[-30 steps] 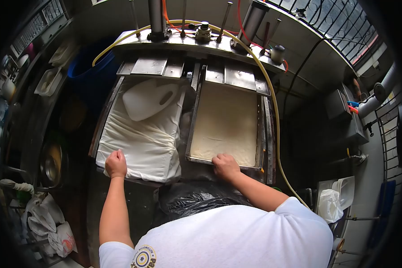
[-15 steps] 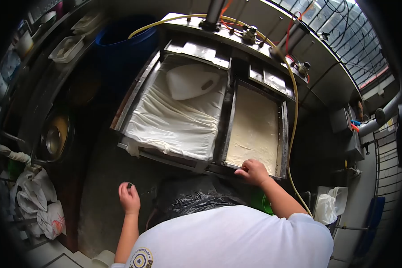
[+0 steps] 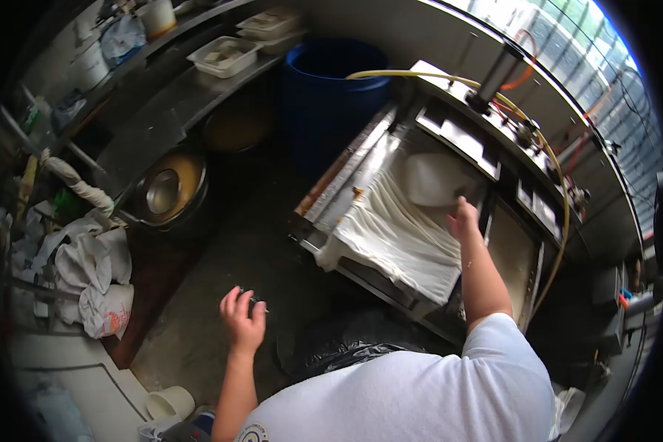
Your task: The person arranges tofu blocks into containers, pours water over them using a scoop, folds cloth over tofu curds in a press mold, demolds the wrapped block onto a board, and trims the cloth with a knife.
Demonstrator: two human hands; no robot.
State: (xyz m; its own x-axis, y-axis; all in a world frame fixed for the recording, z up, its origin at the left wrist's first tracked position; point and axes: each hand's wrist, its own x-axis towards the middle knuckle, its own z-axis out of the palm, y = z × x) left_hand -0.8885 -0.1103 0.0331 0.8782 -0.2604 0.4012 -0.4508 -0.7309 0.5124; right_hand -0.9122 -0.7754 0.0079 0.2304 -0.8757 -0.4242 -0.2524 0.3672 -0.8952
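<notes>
White tubs [image 3: 225, 57] are sitting on a shelf [image 3: 147, 125] left of the blue barrel [image 3: 331, 110]; nearer than the barrel, a basin [image 3: 191, 168] and bags [image 3: 88, 269] are resting.

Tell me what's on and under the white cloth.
On the cloth lies a white plastic piece, the right hand by its edge. Whatever lies under the cloth is covered.

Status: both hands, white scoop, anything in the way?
Right hand at handle end of white scoop, grip unclear. Left hand holding small dark item. White scoop on creased cloth, no obstruction seen.
</notes>
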